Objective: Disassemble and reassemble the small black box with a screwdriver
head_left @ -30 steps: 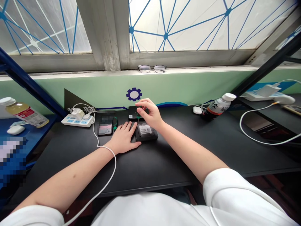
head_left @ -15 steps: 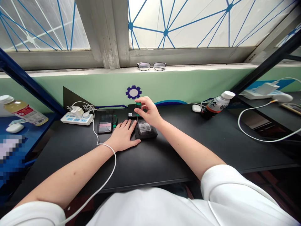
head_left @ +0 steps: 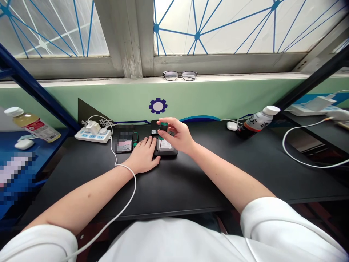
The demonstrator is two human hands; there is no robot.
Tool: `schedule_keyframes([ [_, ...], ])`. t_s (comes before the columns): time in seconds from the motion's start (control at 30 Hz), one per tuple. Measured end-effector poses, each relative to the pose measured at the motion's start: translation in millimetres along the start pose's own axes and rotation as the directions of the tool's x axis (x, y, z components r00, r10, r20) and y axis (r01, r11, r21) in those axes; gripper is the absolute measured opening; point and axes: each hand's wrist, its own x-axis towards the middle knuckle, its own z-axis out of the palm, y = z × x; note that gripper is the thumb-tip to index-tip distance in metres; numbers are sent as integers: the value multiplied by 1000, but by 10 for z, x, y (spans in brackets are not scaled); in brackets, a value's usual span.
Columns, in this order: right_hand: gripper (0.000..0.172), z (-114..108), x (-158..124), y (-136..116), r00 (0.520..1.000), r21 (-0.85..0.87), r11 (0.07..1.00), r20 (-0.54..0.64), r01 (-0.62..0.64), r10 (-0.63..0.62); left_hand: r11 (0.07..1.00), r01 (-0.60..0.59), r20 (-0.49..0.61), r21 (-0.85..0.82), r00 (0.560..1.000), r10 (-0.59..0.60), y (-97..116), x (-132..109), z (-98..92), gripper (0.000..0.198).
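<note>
My right hand is closed around a screwdriver with a green and black handle. Its thin shaft points down at the left part of a black box-shaped device with a pale label on its upper face. Whether the tip sits in a screw is too small to tell. My left hand lies flat with fingers stretched out, its fingertips and thumb along the device's left side. Just behind the device is a black object with a small white code label, partly hidden by my right hand.
Left of my hands lie a phone and another green-handled tool. A white power strip stands farther left. Its white cable runs over my left forearm. A dark bottle and a white earbud case stand right. Glasses rest on the sill.
The screwdriver's tip has come from the device's far edge toward its near left part. The device has turned slightly and lies closer to my left hand. The camera view has shifted a little.
</note>
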Motion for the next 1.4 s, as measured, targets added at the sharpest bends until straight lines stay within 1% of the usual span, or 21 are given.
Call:
schedule_keyframes([
  [0.23, 33, 67, -29, 4, 998, -20, 999, 38, 43, -42, 999, -38, -54, -33, 998, 36, 7, 1, -30, 68],
  [0.33, 32, 82, -18, -2, 997, -25, 998, 40, 64, -63, 999, -36, -53, -36, 998, 34, 8, 0, -49, 63],
  [0.5, 31, 96, -9, -27, 994, -40, 994, 41, 99, -97, 998, -42, -32, -43, 999, 41, 6, 3, -78, 68],
  [0.63, 33, 92, -10, -21, 991, -52, 989, 18, 137, -136, 997, -49, -38, -62, 998, 47, -1, 9, -65, 73],
  [0.7, 33, 89, -15, -11, 991, -67, 989, 16, 134, -133, 997, -43, -31, -57, 999, 41, -4, 12, -55, 75],
  [0.83, 34, 95, -29, 0, 993, -85, 990, 41, 114, -111, 997, -46, -37, -69, 998, 43, -3, 10, -52, 74],
  [0.93, 35, 109, -36, 24, 986, -101, 982, 74, 159, -152, 995, -38, -43, -88, 998, 34, 4, 2, -66, 70],
  [1.0, 35, 126, -45, 64, 980, -125, 972, 57, 197, -191, 996, -33, -39, -87, 999, 30, 9, -1, -75, 63],
  [1.07, 37, 148, -64, 117, 974, -149, 963, -8, 224, -228, 996, -29, -33, -79, 999, 26, 13, -2, -80, 58],
  [1.13, 41, 173, -91, 160, 962, -166, 956, -85, 244, -260, 997, -25, -26, -69, 999, 24, 15, -2, -77, 58],
  [1.17, 41, 184, -104, 172, 956, -167, 953, -108, 253, -273, 998, -22, -25, -63, 999, 21, 14, -2, -73, 60],
  [1.2, 37, 193, -115, 174, 952, -159, 951, -114, 264, -283, 998, -20, -25, -57, 1000, 18, 13, -2, -68, 62],
  [1.27, 25, 201, -126, 153, 951, -124, 951, -90, 285, -296, 999, -18, -24, -49, 1000, 17, 10, -4, -54, 67],
  [1.37, 27, 195, -114, 95, 947, -107, 946, -63, 306, -314, 998, -23, -29, -54, 999, 22, 4, -3, -32, 72],
  [1.4, 24, 191, -105, 80, 945, -119, 944, -74, 308, -317, 998, -28, -33, -59, 999, 26, 2, -1, -26, 73],
])
